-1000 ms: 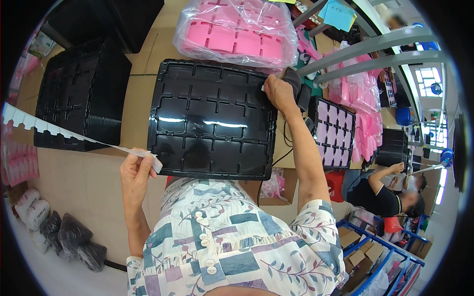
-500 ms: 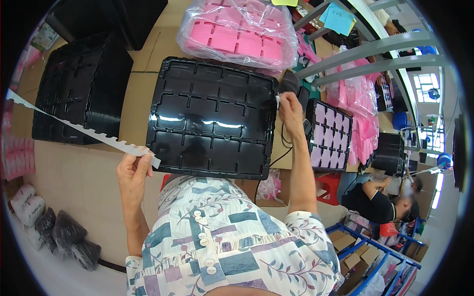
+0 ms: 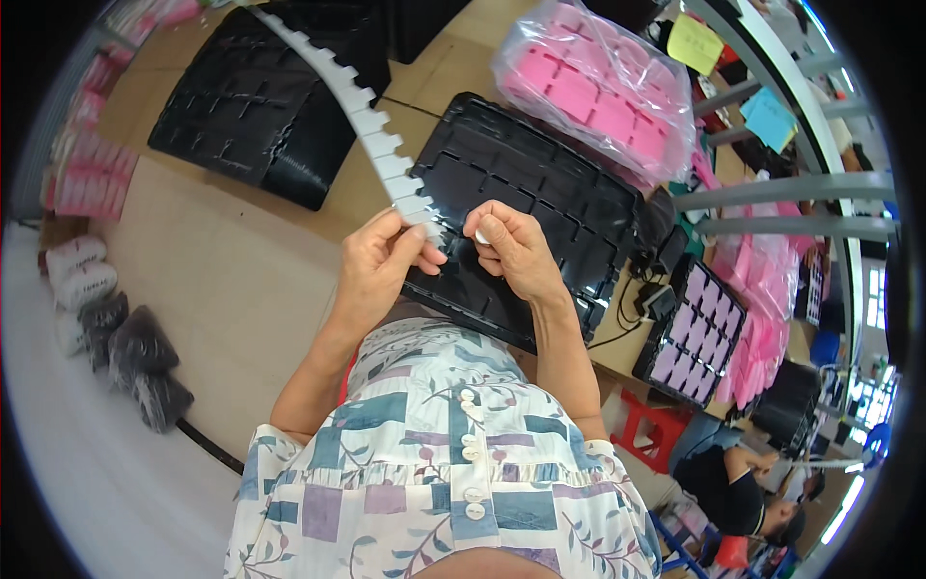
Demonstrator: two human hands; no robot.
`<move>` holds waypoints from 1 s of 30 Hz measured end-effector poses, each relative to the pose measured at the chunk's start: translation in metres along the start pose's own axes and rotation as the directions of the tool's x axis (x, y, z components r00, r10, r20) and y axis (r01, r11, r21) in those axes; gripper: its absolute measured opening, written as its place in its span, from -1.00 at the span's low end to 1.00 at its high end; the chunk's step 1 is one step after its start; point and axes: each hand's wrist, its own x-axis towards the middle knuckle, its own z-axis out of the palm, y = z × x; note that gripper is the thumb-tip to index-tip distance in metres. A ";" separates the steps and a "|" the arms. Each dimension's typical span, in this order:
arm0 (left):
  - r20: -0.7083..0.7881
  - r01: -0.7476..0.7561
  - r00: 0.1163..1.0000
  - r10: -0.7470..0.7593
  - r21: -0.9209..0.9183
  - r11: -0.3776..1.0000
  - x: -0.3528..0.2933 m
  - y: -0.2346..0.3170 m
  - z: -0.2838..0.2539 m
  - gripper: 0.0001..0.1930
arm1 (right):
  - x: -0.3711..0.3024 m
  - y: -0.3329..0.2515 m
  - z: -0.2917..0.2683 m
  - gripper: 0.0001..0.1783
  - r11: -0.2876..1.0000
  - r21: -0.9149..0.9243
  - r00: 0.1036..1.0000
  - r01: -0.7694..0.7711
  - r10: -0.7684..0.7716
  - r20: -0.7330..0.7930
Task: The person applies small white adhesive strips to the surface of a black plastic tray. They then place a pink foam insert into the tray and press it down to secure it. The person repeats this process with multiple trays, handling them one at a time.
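My left hand (image 3: pixel 381 253) pinches the lower end of a long white strip with a toothed edge (image 3: pixel 364 121), perhaps a strip of labels. The strip rises away to the upper left. Just beside it, my right hand (image 3: pixel 513 246) is closed, and a small white piece (image 3: pixel 480 236) shows at its thumb and fingers. Whether that piece is a label I cannot tell. Both hands hover over the near left part of a black plastic tray (image 3: pixel 540 164) with a grid of rectangular compartments, which lies on the cardboard-coloured table.
A tall stack of black trays (image 3: pixel 260 106) stands at left. Beyond the tray lies a clear bag of pink sheets (image 3: pixel 603 82). At right are a black tray of pale pink pieces (image 3: pixel 696 328), cables, grey rails (image 3: pixel 791 203) and a seated person (image 3: pixel 728 487) near a red stool (image 3: pixel 651 429).
My right hand has left the tray's right edge and come in beside my left hand. My left hand has moved up and right with the strip. The whole view has turned.
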 end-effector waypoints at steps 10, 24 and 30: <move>-0.059 -0.031 0.998 0.029 -0.022 0.999 -0.004 -0.011 -0.007 -0.97 | 0.009 -0.003 0.033 -0.76 0.992 -0.077 0.990 0.099 -0.107 -0.098; -0.026 0.097 0.995 -0.096 0.056 0.994 0.010 0.003 -0.004 -0.79 | 0.003 0.006 0.052 -0.83 0.100 -0.912 0.598 0.397 -0.782 0.175; -0.060 0.142 0.988 -0.146 -0.062 0.988 0.002 -0.015 -0.003 -0.77 | -0.011 0.009 0.042 -0.75 -0.224 -0.821 0.401 0.525 -0.786 0.471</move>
